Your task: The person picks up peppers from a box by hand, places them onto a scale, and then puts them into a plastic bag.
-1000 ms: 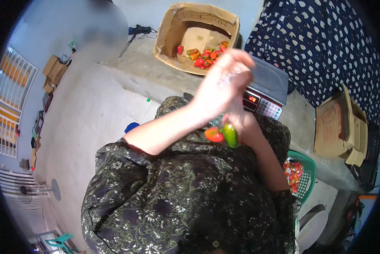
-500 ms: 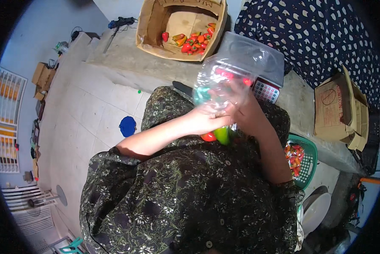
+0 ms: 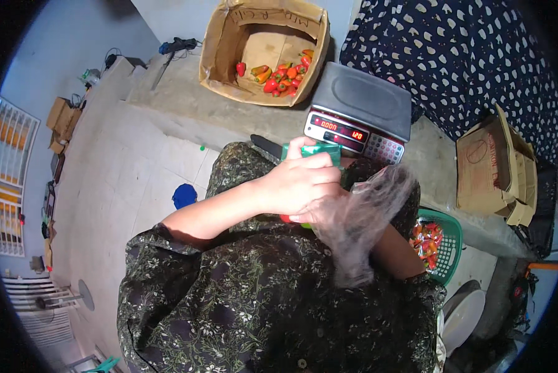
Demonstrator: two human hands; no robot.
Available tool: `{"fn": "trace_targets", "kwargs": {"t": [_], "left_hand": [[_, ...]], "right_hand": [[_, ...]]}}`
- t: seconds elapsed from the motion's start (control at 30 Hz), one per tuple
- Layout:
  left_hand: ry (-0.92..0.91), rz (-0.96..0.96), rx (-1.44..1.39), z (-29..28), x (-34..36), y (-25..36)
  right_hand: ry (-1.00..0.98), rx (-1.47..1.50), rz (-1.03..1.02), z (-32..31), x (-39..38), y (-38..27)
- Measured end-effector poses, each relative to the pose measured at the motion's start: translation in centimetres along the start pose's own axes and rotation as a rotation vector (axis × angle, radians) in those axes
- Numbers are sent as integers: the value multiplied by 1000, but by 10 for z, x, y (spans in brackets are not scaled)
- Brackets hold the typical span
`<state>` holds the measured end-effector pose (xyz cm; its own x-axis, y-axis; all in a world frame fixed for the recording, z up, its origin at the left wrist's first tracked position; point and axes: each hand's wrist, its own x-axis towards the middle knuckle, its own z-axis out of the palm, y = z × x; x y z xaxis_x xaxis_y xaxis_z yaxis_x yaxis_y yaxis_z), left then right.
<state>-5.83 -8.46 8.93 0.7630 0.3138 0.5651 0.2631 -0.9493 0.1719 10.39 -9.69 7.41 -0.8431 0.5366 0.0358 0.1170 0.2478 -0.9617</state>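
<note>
My left hand (image 3: 307, 183) is closed on a shiny green plastic packet (image 3: 319, 151) in front of the scale (image 3: 366, 99). My right hand (image 3: 329, 208) is behind it, mostly hidden by the left hand and a crumpled clear plastic bag (image 3: 366, 224), which trails down over my right forearm; its grip is unclear. Small parts of a red pepper (image 3: 286, 218) and a green pepper (image 3: 307, 225) peek out below my hands, over the dark floral clothing on my lap.
A cardboard box of several peppers (image 3: 217, 50) stands on the concrete ledge (image 3: 167, 93). At right are an open carton (image 3: 478, 168), dark patterned cloth (image 3: 453, 62) and a green basket of bagged peppers (image 3: 450, 245). A blue object (image 3: 184, 196) lies on the tiled floor.
The clear bag, raised before the scale half a second ago, now hangs down to the right. My left fingers have come up around the green packet, and the scale's display is uncovered.
</note>
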Motion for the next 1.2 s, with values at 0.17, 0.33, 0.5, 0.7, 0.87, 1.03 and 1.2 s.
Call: {"fn": "trace_targets", "kwargs": {"t": [0.17, 0.33, 0.5, 0.7, 0.87, 1.03, 1.2], "left_hand": [[-34, -38, -93, -20, 17, 5], [178, -568, -757, -27, 20, 13], [688, -950, -2221, -29, 21, -18], [807, -797, -1561, -37, 24, -39], [428, -966, -1866, 3, -30, -43], [206, -970, -2030, 33, -32, 4], [358, -792, -1034, 18, 0, -22]], "right_hand": [[107, -473, 29, 11, -6, -15], [132, -608, 62, 16, 1, -6], [81, 314, -21, 10, 11, 16], [211, 283, -153, 6, 5, 21], [799, 456, -75, -16, -12, -3], [993, 247, -2, -27, 0, 12], [1061, -232, 346, -58, -4, 37]]}}
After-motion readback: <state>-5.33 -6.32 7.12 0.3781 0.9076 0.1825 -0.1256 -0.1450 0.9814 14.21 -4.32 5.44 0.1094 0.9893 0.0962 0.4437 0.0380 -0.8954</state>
